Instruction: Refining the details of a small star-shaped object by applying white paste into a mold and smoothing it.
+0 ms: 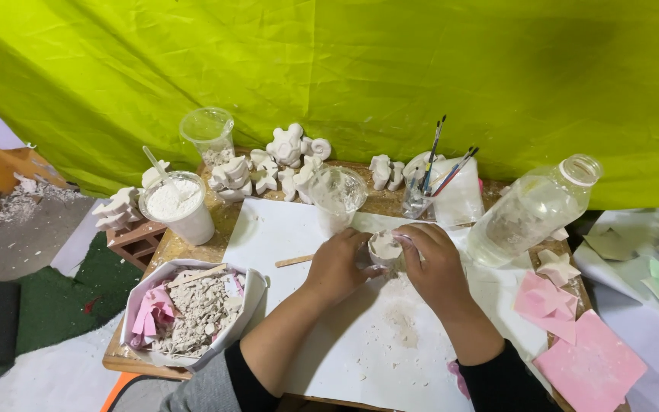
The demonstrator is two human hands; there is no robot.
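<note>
On the white sheet (299, 229), just before the cup (337, 194), a small plaster mould (384, 248) is clasped between left hand (337, 263) and right hand (436, 263), both closed on it, steadying it above the dust.

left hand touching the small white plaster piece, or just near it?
Touching. The head view shows the left hand with its fingers wrapped against the side of the small white plaster piece, no gap visible.

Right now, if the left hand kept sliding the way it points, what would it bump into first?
The left hand already touches the small white plaster piece; just beyond it is the right hand.
</note>
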